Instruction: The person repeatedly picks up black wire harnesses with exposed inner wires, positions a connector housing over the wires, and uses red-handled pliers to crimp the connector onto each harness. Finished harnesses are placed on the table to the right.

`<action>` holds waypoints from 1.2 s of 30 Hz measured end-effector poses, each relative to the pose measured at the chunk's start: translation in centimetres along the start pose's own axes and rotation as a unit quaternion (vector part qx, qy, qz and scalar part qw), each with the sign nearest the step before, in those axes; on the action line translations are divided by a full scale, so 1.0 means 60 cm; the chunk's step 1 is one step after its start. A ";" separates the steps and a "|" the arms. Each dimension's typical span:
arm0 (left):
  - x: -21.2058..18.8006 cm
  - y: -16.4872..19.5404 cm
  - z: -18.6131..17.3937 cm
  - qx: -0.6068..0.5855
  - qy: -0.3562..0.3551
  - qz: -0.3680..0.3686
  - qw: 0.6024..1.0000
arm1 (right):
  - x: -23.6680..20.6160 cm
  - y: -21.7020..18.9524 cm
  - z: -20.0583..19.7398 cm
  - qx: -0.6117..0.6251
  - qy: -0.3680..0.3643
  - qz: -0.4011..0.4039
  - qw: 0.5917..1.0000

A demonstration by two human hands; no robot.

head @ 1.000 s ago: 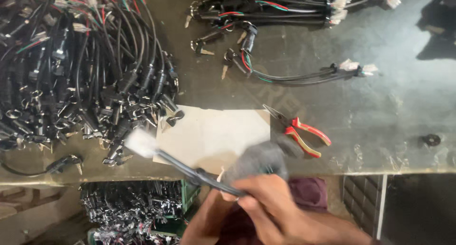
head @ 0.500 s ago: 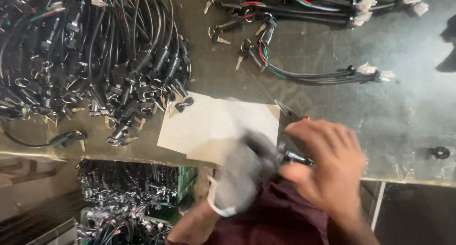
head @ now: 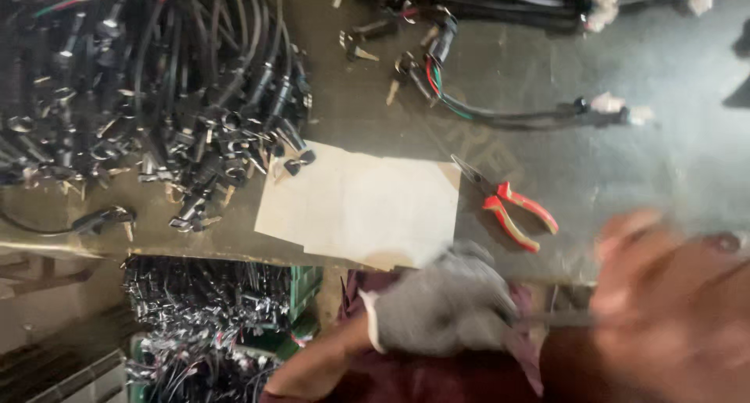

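At six o'clock, nearest the camera, the left hand in a grey knitted glove [head: 445, 309] is seen closed in a fist, and a thin dark cable end [head: 558, 318] appears to run from it toward the bare right hand [head: 664, 293] at four o'clock. That hand is heavily blurred, so how far its grip is open cannot be told. A second ago a white-tipped cable was held up over the paper; now both hands are drawn back below the worktop edge [head: 78, 245]. Farther off, a white paper sheet [head: 363, 207] lies bare at centre, red-handled pliers [head: 512, 207] at three o'clock, the black cable pile [head: 141, 98] at ten o'clock.
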State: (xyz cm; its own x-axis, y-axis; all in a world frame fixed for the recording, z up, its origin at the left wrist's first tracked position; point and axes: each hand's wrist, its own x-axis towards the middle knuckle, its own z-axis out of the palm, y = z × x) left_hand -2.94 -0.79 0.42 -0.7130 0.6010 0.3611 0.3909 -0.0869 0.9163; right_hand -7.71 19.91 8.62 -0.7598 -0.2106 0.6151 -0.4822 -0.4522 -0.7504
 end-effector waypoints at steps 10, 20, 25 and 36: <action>-0.012 -0.006 -0.075 -0.151 0.158 -0.203 0.955 | -0.149 0.138 0.020 -0.061 -0.009 0.565 0.823; -0.037 -0.016 -0.002 0.041 0.303 -0.160 0.938 | -0.146 0.121 0.006 -0.233 -0.078 0.306 0.920; -0.032 -0.009 -0.018 0.097 0.268 -0.179 0.942 | -0.142 0.127 0.000 -0.286 -0.123 0.232 0.921; -0.021 -0.021 -0.034 -0.159 0.216 -0.201 0.942 | -0.160 0.114 0.004 -0.292 -0.099 0.261 0.915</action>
State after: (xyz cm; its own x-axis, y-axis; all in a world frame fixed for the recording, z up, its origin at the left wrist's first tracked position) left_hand -3.72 -3.05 -0.86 -0.9632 0.2634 -0.0531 -0.1073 -0.1955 0.9748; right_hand -3.61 18.62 -2.38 -0.8865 -0.4456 0.1250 -0.2718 0.2827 -0.9199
